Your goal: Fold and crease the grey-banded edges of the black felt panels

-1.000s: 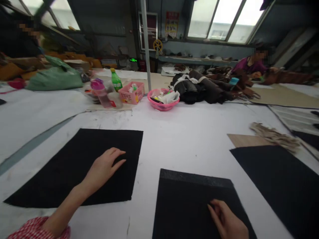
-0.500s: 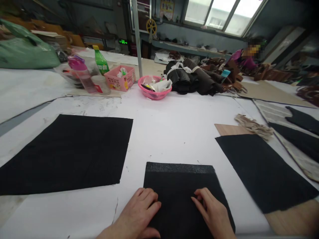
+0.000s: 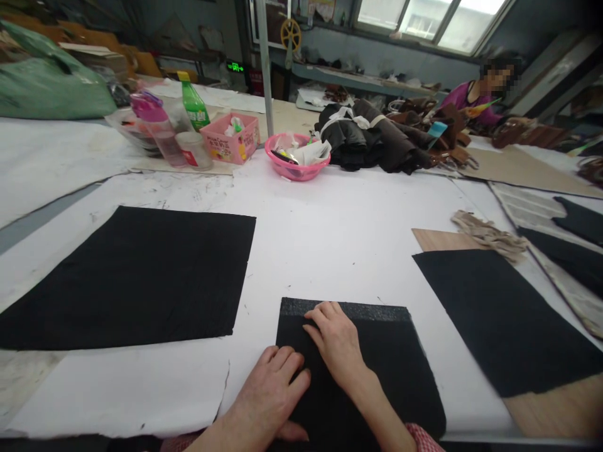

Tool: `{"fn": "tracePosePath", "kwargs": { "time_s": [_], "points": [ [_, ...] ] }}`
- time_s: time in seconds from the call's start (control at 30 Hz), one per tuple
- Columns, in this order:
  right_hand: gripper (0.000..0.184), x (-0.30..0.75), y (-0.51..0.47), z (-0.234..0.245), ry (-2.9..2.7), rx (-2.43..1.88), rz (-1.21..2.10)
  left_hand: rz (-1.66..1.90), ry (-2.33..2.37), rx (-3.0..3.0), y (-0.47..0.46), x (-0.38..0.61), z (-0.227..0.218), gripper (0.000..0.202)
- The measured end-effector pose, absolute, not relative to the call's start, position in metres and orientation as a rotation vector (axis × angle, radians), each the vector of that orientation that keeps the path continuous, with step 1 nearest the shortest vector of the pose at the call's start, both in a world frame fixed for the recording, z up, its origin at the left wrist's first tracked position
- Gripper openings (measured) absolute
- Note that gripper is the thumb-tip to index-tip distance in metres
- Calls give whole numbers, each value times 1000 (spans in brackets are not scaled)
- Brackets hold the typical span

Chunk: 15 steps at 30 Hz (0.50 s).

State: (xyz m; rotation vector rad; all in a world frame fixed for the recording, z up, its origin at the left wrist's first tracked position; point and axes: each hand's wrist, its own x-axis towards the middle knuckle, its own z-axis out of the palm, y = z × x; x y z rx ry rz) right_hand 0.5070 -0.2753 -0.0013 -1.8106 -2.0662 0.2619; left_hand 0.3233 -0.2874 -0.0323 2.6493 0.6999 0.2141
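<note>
In front of me a black fabric panel (image 3: 400, 370) lies flat, with a shiny, rougher strip (image 3: 377, 311) along its far edge. My left hand (image 3: 277, 389) rests over the panel's left edge, fingers curled and bent down against the cloth. Near the strip's left part is my right hand (image 3: 334, 339), its fingertips and thumb drawn close together at the strip's lower border. Whatever lies between those fingertips is hidden or too small to make out.
Larger black panels lie to the left (image 3: 141, 276) and right (image 3: 504, 320). Beyond the right one are a wooden board (image 3: 438, 240) and crumpled gloves (image 3: 490, 235). A pink basin (image 3: 296, 169), pink box (image 3: 230, 139) and green bottle (image 3: 194, 103) stand farther back. A person (image 3: 475, 94) sits far right.
My right hand has moved forward and left, from the panel's right side up to the shiny strip. The left hand stays at the left edge. The view has shifted slightly.
</note>
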Motion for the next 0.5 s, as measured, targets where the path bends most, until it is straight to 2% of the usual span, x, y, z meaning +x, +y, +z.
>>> {"fn": "tracePosePath", "kwargs": {
  "time_s": [0.3, 0.5],
  "points": [
    [16, 504, -277, -6, -1948, -1853, 284, 124, 692, 2616, -282, 323, -23, 75],
    [13, 506, -274, -9, -1930, -1834, 292, 163, 700, 2488, -274, 318, -13, 59]
  ]
}}
